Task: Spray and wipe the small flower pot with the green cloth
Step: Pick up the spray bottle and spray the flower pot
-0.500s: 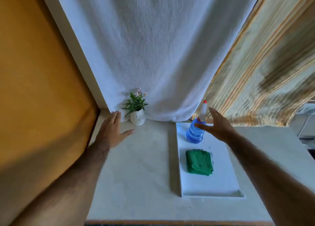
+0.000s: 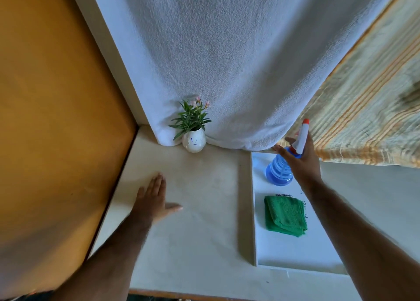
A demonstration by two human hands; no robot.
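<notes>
The small white flower pot (image 2: 193, 141) with green leaves and pink blossoms stands at the back of the table against the white towel. A blue spray bottle (image 2: 278, 170) with a white and red nozzle stands on the white tray (image 2: 293, 253). My right hand (image 2: 302, 164) wraps around the bottle's neck, thumb in front and fingers behind. The bottle's base rests on the tray. The folded green cloth (image 2: 284, 215) lies on the tray just in front of the bottle. My left hand (image 2: 153, 200) lies flat and empty on the table, well in front of the pot.
A white towel (image 2: 227, 62) hangs behind the pot, with a striped cloth (image 2: 368, 110) to its right. An orange wall (image 2: 56, 119) closes off the left side. The table's front edge (image 2: 181, 295) is near me.
My left hand has drawn back from beside the pot toward me. My right hand has closed in on the spray bottle's neck.
</notes>
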